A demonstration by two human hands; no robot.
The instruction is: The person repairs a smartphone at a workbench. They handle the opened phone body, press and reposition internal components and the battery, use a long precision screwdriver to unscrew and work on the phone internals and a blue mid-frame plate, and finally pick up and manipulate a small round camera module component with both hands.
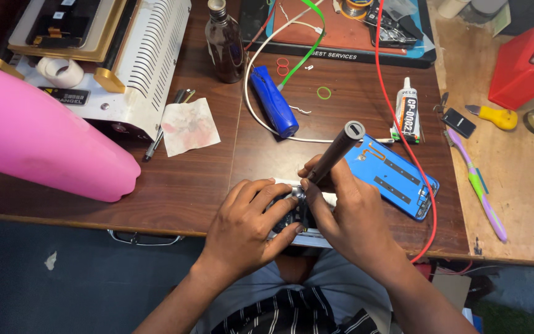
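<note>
— Striped dark shorts (pixel 292 312) sat closest to the lens, and just above them, what were the hands doing?
— Left hand (pixel 248 226) was curled around a small dark opened phone body (pixel 288 216) at the near edge of the brown wooden surface (pixel 193 185), steadying it. Right hand (pixel 347 216) was pinching a grey cylindrical powered screwdriver (pixel 335 151), tip down on the phone
— How far had it got?
— Blue rear phone cover (pixel 397 176) already lay detached just right of the hands, beside a white glue tube (pixel 406 111). Inside, work looked unfinished; whether screws were out, I couldn't tell
</note>
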